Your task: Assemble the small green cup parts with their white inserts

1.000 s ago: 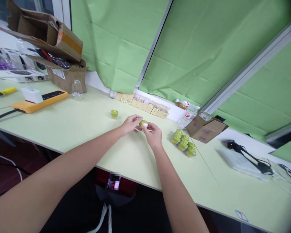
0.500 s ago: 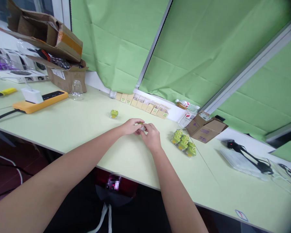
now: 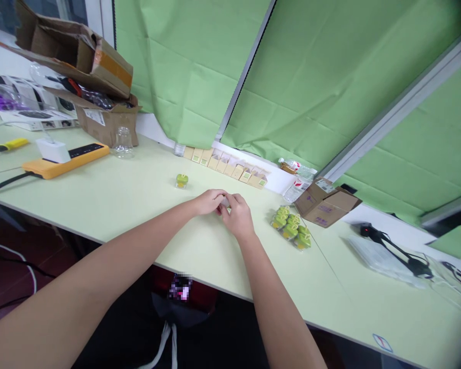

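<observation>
My left hand [image 3: 208,202] and my right hand [image 3: 236,217] meet over the pale green table top [image 3: 138,205], their fingers closed on a small green and white object [image 3: 226,203]. Only a sliver of it shows between them. To the left stands a similar green item on a clear base [image 3: 182,181]. A group of green items in clear wrapping [image 3: 290,227] lies to the right of my right hand, not touching it. Behind my hands, a row of small cardboard boxes [image 3: 225,165] lines the table's back edge.
An orange power strip [image 3: 65,159] with a white adapter, a glass jar [image 3: 123,143] and stacked cardboard boxes [image 3: 105,123] stand at the left. At the right are flattened cardboard [image 3: 326,205], a plastic bottle [image 3: 296,187] and a black cable [image 3: 395,251] on a clear bag.
My hands have closed further around the small object, which showed plainly a second ago and is now almost hidden. The view has shifted slightly.
</observation>
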`<move>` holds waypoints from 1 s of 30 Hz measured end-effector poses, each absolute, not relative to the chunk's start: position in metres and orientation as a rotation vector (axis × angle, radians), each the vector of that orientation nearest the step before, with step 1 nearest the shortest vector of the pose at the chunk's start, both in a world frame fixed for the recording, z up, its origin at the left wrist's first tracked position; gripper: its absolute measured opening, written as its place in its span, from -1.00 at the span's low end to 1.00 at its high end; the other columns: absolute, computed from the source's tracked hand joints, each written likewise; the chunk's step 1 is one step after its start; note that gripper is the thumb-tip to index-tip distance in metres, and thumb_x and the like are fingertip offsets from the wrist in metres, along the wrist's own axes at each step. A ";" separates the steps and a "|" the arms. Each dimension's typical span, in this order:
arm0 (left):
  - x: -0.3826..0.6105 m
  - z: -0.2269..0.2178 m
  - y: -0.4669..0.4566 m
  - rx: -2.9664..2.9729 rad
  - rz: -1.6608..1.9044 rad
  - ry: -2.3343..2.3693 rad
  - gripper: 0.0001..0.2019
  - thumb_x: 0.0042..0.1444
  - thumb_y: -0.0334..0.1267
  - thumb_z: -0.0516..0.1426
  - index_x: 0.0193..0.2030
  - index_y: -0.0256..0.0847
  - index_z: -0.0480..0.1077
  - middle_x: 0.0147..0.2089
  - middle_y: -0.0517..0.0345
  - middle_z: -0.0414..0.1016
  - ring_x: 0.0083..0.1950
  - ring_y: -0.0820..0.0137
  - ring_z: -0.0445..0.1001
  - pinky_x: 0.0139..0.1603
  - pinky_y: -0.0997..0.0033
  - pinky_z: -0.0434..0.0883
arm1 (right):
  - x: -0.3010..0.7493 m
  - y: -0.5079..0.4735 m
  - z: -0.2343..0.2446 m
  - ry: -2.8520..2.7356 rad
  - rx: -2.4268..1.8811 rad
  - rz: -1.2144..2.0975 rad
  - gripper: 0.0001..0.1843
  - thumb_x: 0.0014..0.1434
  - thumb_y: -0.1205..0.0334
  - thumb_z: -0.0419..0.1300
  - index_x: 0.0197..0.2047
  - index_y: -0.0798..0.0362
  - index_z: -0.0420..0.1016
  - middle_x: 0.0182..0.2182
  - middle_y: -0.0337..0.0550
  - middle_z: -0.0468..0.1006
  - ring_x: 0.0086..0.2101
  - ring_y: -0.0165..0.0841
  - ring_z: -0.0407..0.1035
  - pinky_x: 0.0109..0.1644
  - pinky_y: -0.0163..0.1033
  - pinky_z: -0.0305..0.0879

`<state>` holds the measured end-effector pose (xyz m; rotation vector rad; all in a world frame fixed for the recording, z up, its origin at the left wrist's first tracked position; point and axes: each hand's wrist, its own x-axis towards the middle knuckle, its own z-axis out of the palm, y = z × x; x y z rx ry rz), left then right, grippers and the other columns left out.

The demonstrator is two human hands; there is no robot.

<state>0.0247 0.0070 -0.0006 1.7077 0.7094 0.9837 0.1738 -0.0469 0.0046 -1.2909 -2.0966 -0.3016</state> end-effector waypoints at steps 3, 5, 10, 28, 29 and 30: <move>0.025 -0.001 0.008 1.731 1.001 0.723 -0.70 0.12 -0.35 -0.01 -0.09 -0.27 0.49 -0.20 0.05 0.57 -0.38 0.40 0.53 -0.35 0.41 0.53 | 0.173 -0.047 0.005 -2.091 -1.279 -0.292 -0.59 0.17 0.37 0.10 0.10 0.06 0.40 -0.17 -0.02 0.43 -0.13 -0.17 0.32 -0.02 -0.12 0.33; 0.025 -0.002 0.008 1.748 1.014 0.724 -0.70 0.13 -0.35 -0.01 -0.09 -0.27 0.49 -0.19 0.04 0.56 -0.38 0.40 0.53 -0.37 0.42 0.52 | 0.172 -0.048 0.006 -2.081 -1.275 -0.296 -0.60 0.17 0.37 0.10 0.09 0.06 0.41 -0.17 -0.01 0.43 -0.13 -0.17 0.31 -0.01 -0.12 0.32; 0.026 -0.002 0.010 1.749 1.033 0.712 -0.71 0.14 -0.35 -0.02 -0.11 -0.29 0.48 -0.24 0.04 0.54 -0.41 0.40 0.52 -0.40 0.40 0.52 | 0.170 -0.049 0.008 -2.056 -1.281 -0.309 -0.65 0.19 0.35 0.09 0.06 0.07 0.41 -0.19 0.00 0.42 -0.14 -0.15 0.31 -0.02 -0.10 0.32; 0.031 0.011 0.000 1.301 1.025 0.548 -0.78 0.20 -0.09 0.10 -0.18 -0.22 0.32 -0.29 0.15 0.43 -0.33 0.41 0.48 -0.33 0.38 0.49 | 0.170 -0.047 0.004 -1.720 -1.163 0.066 -0.70 0.24 0.06 0.14 -0.06 0.07 0.32 -0.14 0.03 0.42 -0.14 -0.23 0.37 -0.18 -0.11 0.52; 0.030 0.011 0.002 1.283 1.036 0.555 -0.79 0.22 -0.10 0.08 -0.18 -0.22 0.32 -0.33 0.16 0.41 -0.38 0.43 0.46 -0.36 0.38 0.47 | 0.169 -0.047 0.005 -1.673 -1.164 0.092 -0.69 0.23 0.03 0.14 -0.07 0.06 0.32 -0.15 0.02 0.43 -0.15 -0.24 0.38 -0.19 -0.11 0.52; 0.029 0.010 0.003 1.271 1.042 0.560 -0.79 0.23 -0.10 0.06 -0.18 -0.22 0.32 -0.36 0.18 0.39 -0.43 0.44 0.44 -0.39 0.39 0.46 | 0.168 -0.047 0.006 -1.625 -1.167 0.121 -0.68 0.23 0.01 0.15 -0.08 0.06 0.32 -0.16 0.01 0.43 -0.16 -0.25 0.38 -0.19 -0.12 0.52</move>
